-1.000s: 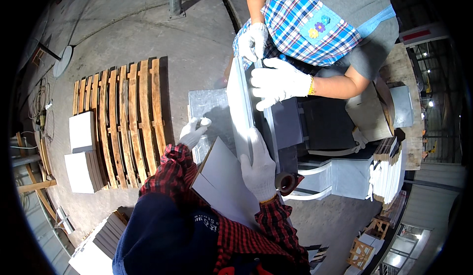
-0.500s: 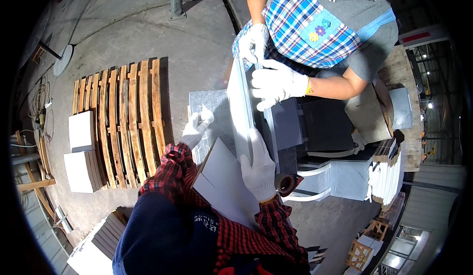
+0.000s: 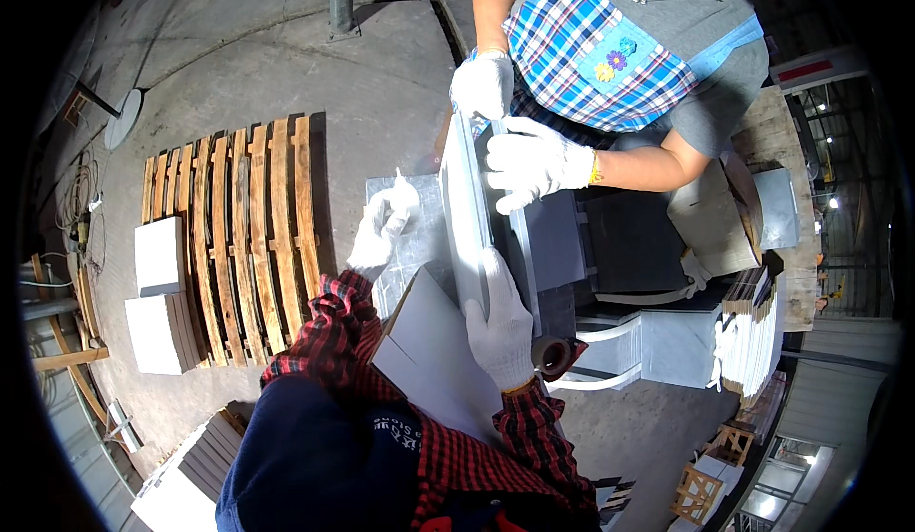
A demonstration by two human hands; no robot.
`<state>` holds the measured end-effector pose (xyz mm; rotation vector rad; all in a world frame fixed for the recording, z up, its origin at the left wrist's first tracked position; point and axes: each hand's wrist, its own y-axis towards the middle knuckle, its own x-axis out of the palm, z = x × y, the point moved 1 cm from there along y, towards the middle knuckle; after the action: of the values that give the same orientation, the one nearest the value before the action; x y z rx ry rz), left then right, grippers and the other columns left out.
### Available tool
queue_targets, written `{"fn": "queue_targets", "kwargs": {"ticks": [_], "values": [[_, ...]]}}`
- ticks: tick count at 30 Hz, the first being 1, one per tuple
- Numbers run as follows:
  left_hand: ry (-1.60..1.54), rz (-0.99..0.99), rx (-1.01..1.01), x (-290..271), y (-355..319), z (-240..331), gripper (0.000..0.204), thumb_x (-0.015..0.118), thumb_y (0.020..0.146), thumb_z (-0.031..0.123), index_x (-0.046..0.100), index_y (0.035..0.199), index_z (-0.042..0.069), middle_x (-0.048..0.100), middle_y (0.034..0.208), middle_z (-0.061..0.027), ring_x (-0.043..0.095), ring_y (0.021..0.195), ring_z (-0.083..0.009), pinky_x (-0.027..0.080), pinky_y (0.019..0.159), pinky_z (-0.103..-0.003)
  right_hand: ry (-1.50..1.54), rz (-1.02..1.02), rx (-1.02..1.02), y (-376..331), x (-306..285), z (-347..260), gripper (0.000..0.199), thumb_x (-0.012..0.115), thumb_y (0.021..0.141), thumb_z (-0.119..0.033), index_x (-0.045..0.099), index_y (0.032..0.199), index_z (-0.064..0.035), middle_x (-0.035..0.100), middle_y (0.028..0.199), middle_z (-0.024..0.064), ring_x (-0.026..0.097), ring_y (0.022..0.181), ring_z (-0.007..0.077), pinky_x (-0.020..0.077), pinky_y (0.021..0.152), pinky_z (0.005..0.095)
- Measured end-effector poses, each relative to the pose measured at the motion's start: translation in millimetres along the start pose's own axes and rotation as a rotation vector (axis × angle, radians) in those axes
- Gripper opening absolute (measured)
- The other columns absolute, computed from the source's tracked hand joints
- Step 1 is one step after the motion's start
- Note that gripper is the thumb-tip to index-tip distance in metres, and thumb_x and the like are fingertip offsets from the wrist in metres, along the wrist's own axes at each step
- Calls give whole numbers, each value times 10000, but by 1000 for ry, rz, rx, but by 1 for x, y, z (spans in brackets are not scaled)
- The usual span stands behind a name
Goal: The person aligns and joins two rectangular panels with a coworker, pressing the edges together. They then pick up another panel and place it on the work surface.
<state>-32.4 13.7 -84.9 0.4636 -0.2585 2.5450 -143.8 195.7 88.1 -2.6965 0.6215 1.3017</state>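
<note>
A long, narrow white-and-grey panel (image 3: 463, 217) stands on edge between me and a co-worker. My right hand (image 3: 500, 332), in a white knit glove, grips its near end, thumb on the white face and fingers stretched along the top edge. Left of the panel, my gloved left hand (image 3: 383, 232) is raised over a grey slab (image 3: 419, 210), fingers curled together. A small pale tip sticks up from them; what it is I cannot make out. The co-worker's white-gloved hands (image 3: 482, 86) are at the panel's far end and right side. White board (image 3: 429, 341) leans beside my body.
A tape roll (image 3: 553, 355) with a red part is right of my right wrist. Wooden pallet (image 3: 233, 241) and white blocks (image 3: 160, 332) lie on the left floor. Dark slabs (image 3: 629, 236), a grey box (image 3: 679, 343) and stacked white sheets (image 3: 758, 332) are at right.
My left hand has moved slightly up and turned, its fingers curling inward. The co-worker's hand at the far end has turned over the panel's end. My right hand stays put.
</note>
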Motion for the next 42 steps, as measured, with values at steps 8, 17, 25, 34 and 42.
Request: {"fn": "queue_targets", "kwargs": {"ticks": [8,17,25,34,42], "values": [[-44,-56,118,13,6,36,362,619,988,209,526,1298,46,596,1171,-47,568,1113,-168,454,1015,-380,-7,6,3,0,-2,-2,605,556,867,-7,403,1451,-2,481,1434,267,567,1228,427,516,990,426],[-38,-186,160,21,23,88,363,624,966,103,533,1307,21,590,1282,-83,551,1180,-182,424,1050,-371,-18,30,-24,-1,-1,-2,603,551,864,-2,419,1451,-11,494,1427,264,565,1235,420,514,994,421],[195,-211,139,21,43,117,491,699,952,266,538,1351,30,599,1265,-46,559,1132,-135,442,991,-303,2,34,-15,-2,-2,-2,599,550,868,-4,420,1453,-9,495,1423,273,552,1247,432,504,1014,422],[319,-196,173,28,48,127,372,660,982,217,553,1276,17,647,1152,-77,612,1063,-148,493,949,-314,-8,41,-36,-3,0,-2,600,546,864,8,418,1451,7,495,1420,285,543,1263,432,498,1027,422],[413,-242,118,33,56,147,390,676,968,227,581,1289,27,658,1138,-67,615,1029,-138,498,893,-295,-6,45,-60,-4,-1,-2,611,542,859,13,411,1456,5,484,1430,285,544,1259,434,500,1022,425]]}}
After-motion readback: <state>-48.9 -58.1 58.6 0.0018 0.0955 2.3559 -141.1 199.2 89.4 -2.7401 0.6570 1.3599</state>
